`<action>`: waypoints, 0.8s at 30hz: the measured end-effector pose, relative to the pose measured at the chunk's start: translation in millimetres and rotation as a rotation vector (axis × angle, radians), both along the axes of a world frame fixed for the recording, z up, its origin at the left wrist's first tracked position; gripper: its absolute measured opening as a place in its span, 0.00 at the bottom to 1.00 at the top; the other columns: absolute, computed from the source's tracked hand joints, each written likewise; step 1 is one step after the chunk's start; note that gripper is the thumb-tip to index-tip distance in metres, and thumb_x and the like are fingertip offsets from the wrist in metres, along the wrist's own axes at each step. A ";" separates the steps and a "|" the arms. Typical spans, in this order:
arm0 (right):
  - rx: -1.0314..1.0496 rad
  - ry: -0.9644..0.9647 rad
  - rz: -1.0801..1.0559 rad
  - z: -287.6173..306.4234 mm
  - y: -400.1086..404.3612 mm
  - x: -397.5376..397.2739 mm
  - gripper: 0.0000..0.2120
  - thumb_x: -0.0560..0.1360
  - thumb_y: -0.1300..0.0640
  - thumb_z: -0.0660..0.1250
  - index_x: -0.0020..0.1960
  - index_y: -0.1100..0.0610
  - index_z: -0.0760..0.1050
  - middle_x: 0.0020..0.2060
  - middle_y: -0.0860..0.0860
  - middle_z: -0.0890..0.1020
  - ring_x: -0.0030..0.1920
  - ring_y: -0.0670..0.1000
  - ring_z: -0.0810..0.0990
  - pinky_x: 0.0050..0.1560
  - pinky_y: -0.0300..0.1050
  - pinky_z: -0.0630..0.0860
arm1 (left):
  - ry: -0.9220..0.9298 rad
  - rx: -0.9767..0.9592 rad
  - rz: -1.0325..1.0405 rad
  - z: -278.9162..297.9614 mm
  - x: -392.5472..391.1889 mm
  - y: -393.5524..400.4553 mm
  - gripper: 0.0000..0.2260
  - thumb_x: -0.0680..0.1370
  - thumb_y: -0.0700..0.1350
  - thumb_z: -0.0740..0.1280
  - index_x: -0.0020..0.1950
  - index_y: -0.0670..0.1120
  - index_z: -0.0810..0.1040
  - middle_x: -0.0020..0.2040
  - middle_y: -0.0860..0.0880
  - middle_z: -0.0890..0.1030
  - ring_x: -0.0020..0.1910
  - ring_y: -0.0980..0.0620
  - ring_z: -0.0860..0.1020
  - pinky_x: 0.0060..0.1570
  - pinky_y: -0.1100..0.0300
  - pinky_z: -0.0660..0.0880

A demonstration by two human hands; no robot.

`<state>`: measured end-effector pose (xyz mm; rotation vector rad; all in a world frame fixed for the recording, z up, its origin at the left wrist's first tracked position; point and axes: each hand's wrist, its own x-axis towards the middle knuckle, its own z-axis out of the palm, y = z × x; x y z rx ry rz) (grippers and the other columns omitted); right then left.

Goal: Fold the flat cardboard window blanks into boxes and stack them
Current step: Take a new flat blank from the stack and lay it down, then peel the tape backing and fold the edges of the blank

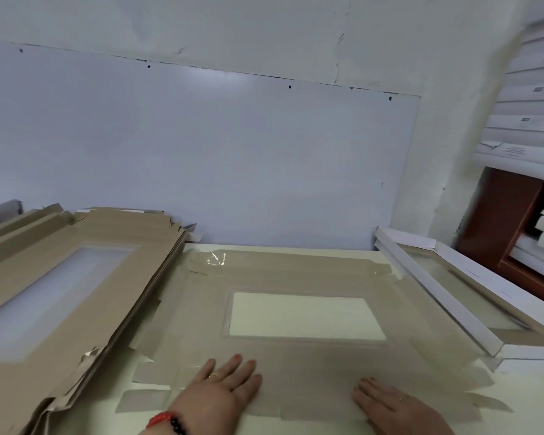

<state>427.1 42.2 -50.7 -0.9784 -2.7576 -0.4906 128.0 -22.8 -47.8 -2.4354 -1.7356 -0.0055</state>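
On the cream table (296, 426), seen from the head camera, one flat tan cardboard blank (296, 271) with a clear rectangular window lay spread out in the middle, its flaps and tabs fanned at every edge and a shiny film patch at its far left corner. Both hands pressed flat on its near panel: the left hand (223, 387), fingers straight and spread, wore a gold ring and a red-and-black bead bracelet at the wrist; the right hand (393, 403), fingers straight and together, also wore a thin ring. Neither gripped anything. To the left sat one thick stack of flat tan window blanks (113, 262), its edges ragged. To the right rested folded white-sided window boxes (471, 312), at least two stacked. Beyond them, white cartons (528, 127) stacked on a brown cabinet (500, 221) carried small labels, too blurred to read.
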 end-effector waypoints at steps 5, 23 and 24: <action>-0.157 0.133 -0.062 6.4 -3.0 -9.7 0.25 0.79 0.36 0.50 0.40 0.43 0.83 0.52 0.40 0.84 0.57 0.30 0.75 0.60 0.20 0.56 | 0.059 -0.043 0.039 5.4 -5.3 -13.4 0.17 0.72 0.64 0.55 0.52 0.66 0.82 0.54 0.65 0.81 0.51 0.65 0.80 0.57 0.64 0.69; -0.449 -0.063 -0.125 6.3 1.3 -84.8 0.26 0.76 0.35 0.48 0.64 0.40 0.76 0.65 0.38 0.75 0.65 0.40 0.73 0.65 0.42 0.57 | -0.144 -0.205 0.297 -29.8 17.7 19.5 0.38 0.75 0.70 0.44 0.79 0.50 0.40 0.78 0.53 0.36 0.76 0.52 0.35 0.72 0.52 0.33; -0.470 -0.069 -0.161 4.1 7.5 -69.4 0.26 0.76 0.36 0.49 0.69 0.40 0.70 0.71 0.41 0.68 0.72 0.44 0.64 0.68 0.42 0.48 | -0.133 -0.200 0.307 -30.1 9.9 19.3 0.40 0.73 0.72 0.43 0.79 0.51 0.40 0.78 0.54 0.37 0.76 0.53 0.35 0.71 0.53 0.33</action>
